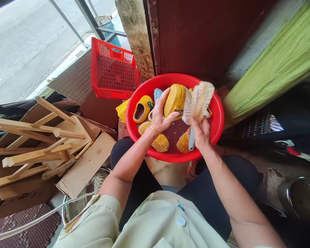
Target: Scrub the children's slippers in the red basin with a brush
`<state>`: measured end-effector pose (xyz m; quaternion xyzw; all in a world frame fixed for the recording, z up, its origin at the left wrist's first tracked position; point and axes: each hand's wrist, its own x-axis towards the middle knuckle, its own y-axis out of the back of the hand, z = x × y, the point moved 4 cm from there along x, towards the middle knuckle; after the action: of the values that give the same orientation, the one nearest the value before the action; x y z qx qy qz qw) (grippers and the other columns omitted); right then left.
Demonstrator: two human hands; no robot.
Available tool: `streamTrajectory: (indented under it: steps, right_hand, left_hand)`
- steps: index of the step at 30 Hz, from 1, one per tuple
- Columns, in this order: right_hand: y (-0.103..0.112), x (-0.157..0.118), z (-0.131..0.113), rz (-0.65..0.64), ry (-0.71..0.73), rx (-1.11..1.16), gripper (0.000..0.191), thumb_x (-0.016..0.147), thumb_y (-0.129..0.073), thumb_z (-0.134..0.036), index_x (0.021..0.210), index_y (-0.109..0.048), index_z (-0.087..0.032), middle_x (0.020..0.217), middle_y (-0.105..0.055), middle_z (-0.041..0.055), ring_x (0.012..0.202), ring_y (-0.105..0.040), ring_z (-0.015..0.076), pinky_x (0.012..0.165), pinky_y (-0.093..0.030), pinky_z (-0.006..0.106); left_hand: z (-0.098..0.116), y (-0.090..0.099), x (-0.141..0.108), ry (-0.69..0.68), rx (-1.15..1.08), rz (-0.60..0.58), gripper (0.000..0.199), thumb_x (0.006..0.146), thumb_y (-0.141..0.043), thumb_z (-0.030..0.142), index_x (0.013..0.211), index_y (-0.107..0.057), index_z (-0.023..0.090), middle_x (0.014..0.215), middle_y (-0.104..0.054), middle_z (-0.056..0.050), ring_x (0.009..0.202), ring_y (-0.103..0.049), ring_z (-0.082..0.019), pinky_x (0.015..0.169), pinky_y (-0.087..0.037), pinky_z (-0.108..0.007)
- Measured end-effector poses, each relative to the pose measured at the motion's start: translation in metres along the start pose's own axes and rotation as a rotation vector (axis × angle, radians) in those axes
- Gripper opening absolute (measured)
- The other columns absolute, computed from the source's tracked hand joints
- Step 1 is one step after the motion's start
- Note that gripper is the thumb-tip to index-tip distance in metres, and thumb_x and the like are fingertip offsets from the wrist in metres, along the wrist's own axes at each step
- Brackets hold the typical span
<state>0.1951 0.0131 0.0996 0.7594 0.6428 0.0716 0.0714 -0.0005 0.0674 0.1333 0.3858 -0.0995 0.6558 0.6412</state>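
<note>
My left hand (pixel 162 115) is wrapped round a yellow shoe (pixel 175 100), raised over the red basin (pixel 219 119) with its patterned sole showing. Closed on the grey handle of a pale-bristled brush (pixel 199 101) is my right hand (pixel 201 132), just right of that shoe. The bristles point up beside the shoe. In the basin, another yellow shoe (pixel 142 109) with a green decoration lies at the left, and yellow soles (pixel 160 143) rest near the front edge in dark water. A light blue item (pixel 158 93) shows behind my left hand.
A red plastic crate (pixel 116 74) stands behind the basin to the left. Wooden stools (pixel 46 137) and a cardboard piece (pixel 89 162) lie at the left, above a metal bowl (pixel 69 210). Green fabric (pixel 276 62) hangs at the right; a metal pot (pixel 299 196) sits lower right.
</note>
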Motion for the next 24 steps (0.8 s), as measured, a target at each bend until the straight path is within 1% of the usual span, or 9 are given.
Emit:
streamTrajectory:
  steps: [2,4,9,13,17,19,22,23,24]
  right_hand:
    - [-0.019,-0.002,0.000,0.023,-0.087,0.184,0.059,0.090,-0.062,-0.074,0.124,-0.057,-0.026,0.071,-0.068,-0.0058,0.043,-0.057,0.0127,0.043,-0.048,0.025]
    - [-0.037,-0.004,-0.002,-0.014,-0.133,0.279,0.058,0.086,-0.068,-0.074,0.118,-0.056,-0.027,0.059,-0.059,-0.0108,0.040,-0.053,0.0118,0.040,-0.046,0.023]
    - [-0.063,0.000,-0.009,-0.069,-0.086,0.340,0.057,0.078,-0.077,-0.073,0.103,-0.059,-0.025,0.063,-0.060,-0.0097,0.037,-0.048,0.0089,0.035,-0.040,0.023]
    - [-0.064,0.005,-0.012,-0.061,-0.023,0.321,0.053,0.078,-0.078,-0.071,0.098,-0.061,-0.024,0.065,-0.062,-0.0093,0.036,-0.046,0.0072,0.035,-0.038,0.022]
    - [-0.064,0.003,-0.011,-0.064,-0.028,0.333,0.048,0.080,-0.080,-0.065,0.096,-0.061,-0.025,0.066,-0.062,-0.0099,0.035,-0.046,0.0066,0.035,-0.037,0.021]
    - [-0.063,0.003,-0.011,-0.073,-0.068,0.348,0.049,0.077,-0.083,-0.063,0.098,-0.060,-0.025,0.065,-0.061,-0.0105,0.036,-0.048,0.0071,0.036,-0.039,0.021]
    - [-0.055,0.006,-0.015,-0.051,-0.153,0.349,0.051,0.075,-0.084,-0.060,0.102,-0.058,-0.025,0.072,-0.068,-0.0091,0.039,-0.052,0.0072,0.037,-0.041,0.019]
    - [-0.049,0.008,-0.017,-0.026,-0.165,0.351,0.050,0.076,-0.083,-0.059,0.103,-0.058,-0.025,0.079,-0.071,-0.0074,0.040,-0.052,0.0065,0.037,-0.041,0.019]
    - [-0.042,0.011,-0.019,0.003,-0.165,0.358,0.049,0.077,-0.081,-0.058,0.103,-0.058,-0.025,0.085,-0.075,-0.0053,0.040,-0.052,0.0057,0.036,-0.040,0.019]
  left_hand:
    - [0.005,-0.002,0.001,0.111,-0.097,0.061,0.095,0.090,-0.045,0.089,0.162,-0.041,0.027,0.161,-0.050,-0.012,0.157,-0.038,-0.037,0.129,-0.033,-0.049]
    - [0.008,-0.003,0.003,0.225,-0.186,0.110,0.090,0.091,-0.047,0.087,0.160,-0.044,0.029,0.159,-0.053,-0.010,0.160,-0.033,-0.037,0.131,-0.031,-0.047]
    - [0.008,0.002,0.006,0.397,-0.257,0.143,0.078,0.095,-0.052,0.079,0.157,-0.050,0.032,0.155,-0.057,-0.006,0.162,-0.029,-0.035,0.129,-0.035,-0.046]
    - [0.006,0.006,0.004,0.421,-0.249,0.127,0.073,0.094,-0.060,0.074,0.152,-0.055,0.031,0.153,-0.059,-0.006,0.160,-0.034,-0.037,0.127,-0.038,-0.048]
    - [0.013,0.006,0.006,0.269,-0.257,0.065,0.074,0.095,-0.051,0.079,0.150,-0.057,0.030,0.152,-0.061,-0.005,0.154,-0.044,-0.034,0.127,-0.038,-0.047]
    - [0.011,0.009,0.010,0.257,-0.242,0.069,0.076,0.093,-0.055,0.080,0.149,-0.058,0.029,0.152,-0.061,-0.007,0.152,-0.048,-0.035,0.126,-0.039,-0.046]
    - [-0.006,0.023,0.021,0.295,-0.152,0.045,0.080,0.085,-0.070,0.078,0.148,-0.061,0.029,0.150,-0.062,-0.006,0.148,-0.051,-0.039,0.120,-0.044,-0.050]
    - [-0.015,0.031,0.025,0.282,-0.120,0.045,0.081,0.086,-0.069,0.078,0.149,-0.059,0.029,0.150,-0.062,-0.005,0.148,-0.052,-0.039,0.119,-0.045,-0.052]
    - [-0.029,0.042,0.028,0.309,-0.083,0.102,0.077,0.089,-0.064,0.078,0.148,-0.060,0.029,0.146,-0.064,-0.004,0.146,-0.054,-0.038,0.117,-0.047,-0.053]
